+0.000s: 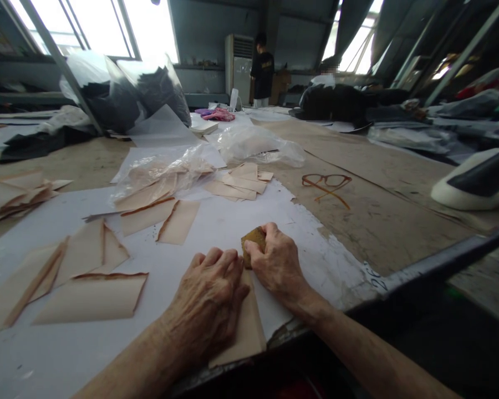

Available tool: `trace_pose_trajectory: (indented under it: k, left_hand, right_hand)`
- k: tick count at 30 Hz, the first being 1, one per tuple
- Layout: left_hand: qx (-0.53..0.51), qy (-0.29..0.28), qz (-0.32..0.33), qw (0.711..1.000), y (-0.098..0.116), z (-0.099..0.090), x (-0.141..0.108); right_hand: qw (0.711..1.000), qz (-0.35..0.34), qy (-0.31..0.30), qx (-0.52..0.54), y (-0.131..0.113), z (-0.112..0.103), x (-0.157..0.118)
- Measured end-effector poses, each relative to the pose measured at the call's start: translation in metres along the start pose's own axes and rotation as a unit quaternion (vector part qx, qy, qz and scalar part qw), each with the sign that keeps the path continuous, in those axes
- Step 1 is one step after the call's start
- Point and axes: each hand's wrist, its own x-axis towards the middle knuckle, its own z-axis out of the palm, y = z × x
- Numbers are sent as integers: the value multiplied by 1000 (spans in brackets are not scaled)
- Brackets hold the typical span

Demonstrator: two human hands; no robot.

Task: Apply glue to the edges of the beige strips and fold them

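My right hand (278,265) pinches a small mustard-brown block (254,238) between thumb and fingers. The block rests at the far end of a flat beige piece (247,332), which lies near the table's front edge. My left hand (214,293) presses down on that same piece, its fingers bent and close together; their tips are partly hidden. To the left lie several beige pieces with brown-stained edges, among them a folded piece (95,296) and a smaller piece (178,221). All of these rest on a white sheet (166,343).
A stack of beige pieces (14,194) sits far left. Further back are more loose pieces (241,182), a clear plastic bag (261,145) and eyeglasses (326,182). A white padded object (461,183) stands at right. One person (263,69) stands in the background.
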Motion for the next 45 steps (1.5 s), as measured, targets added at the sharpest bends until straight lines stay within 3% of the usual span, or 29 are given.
trace_pose_trajectory:
  k: [4, 9, 13, 17, 19, 22, 25, 27, 30, 33, 35, 40, 45]
  left_hand:
    - [18, -7, -15, 1000, 2, -2, 0]
    - [55, -6, 17, 998, 3, -2, 0]
    - [52, 2, -4, 999, 2, -1, 0]
    - [57, 5, -4, 998, 2, -1, 0]
    - [55, 5, -6, 998, 2, -1, 0]
    - [52, -9, -19, 998, 3, -2, 0]
    - [55, -10, -23, 998, 3, -2, 0]
    - [60, 3, -15, 998, 3, -1, -1]
    - [61, 14, -9, 998, 2, 0, -2]
    - [60, 10, -16, 998, 2, 1, -2]
    - [58, 9, -17, 998, 3, 1, -2]
    - [34, -4, -36, 999, 3, 1, -2]
    - [18, 2, -44, 999, 1, 1, -3]
  right_hand:
    - [999, -36, -22, -29, -1, -4, -4]
    - [998, -29, -52, -2, 5, -16, -9]
    - [991, 48, -101, 77, 10, -24, -7]
    - [975, 115, -39, 186, 8, -16, -3]
    - [983, 90, -4, 157, 5, -7, -4]
    - [998, -1, 28, 50, 2, -1, -9]
    - [997, -74, 15, 9, 5, -6, -11]
    - [997, -79, -20, 15, 9, -14, -11]
    - [997, -30, -57, 48, 13, -21, -6]
    - [993, 47, -17, 109, 10, -17, -2]
    - [990, 58, 8, 128, 7, -11, -2]
    - [997, -69, 20, 43, 6, -2, -7]
    - [989, -130, -55, 41, 14, -15, -1]
